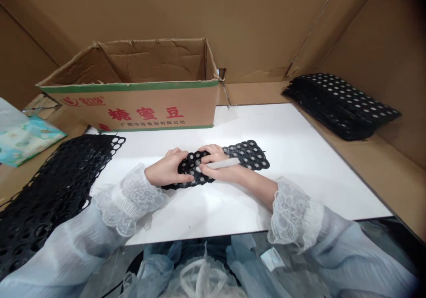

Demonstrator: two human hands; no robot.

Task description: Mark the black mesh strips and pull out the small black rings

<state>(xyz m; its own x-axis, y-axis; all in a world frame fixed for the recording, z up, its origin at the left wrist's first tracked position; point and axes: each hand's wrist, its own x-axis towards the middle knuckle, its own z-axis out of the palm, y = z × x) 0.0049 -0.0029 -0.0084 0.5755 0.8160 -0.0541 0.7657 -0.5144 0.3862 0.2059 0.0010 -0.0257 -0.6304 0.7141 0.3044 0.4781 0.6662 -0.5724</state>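
Note:
On the white board in front of me lies a black rubbery sheet [249, 154] with rows of pale round discs or holes. My left hand [170, 168] grips its left part, thumb on the near side and fingers on the far side. Over the middle of the sheet, my right hand [218, 165] is closed around a white pen-like stick [224, 163]. The stick's tip points left toward the sheet, close to my left thumb. Fingers of my right hand also rest on the sheet. Both hands hide parts of it.
A large open cardboard box [159, 105] with red lettering stands behind the sheet. Black perforated sheets [60, 178] are heaped at the left, near a floral tissue pack [31, 138]. A stack of black dotted sheets [339, 103] sits at the back right. Cardboard walls [266, 27] enclose the board [299, 174].

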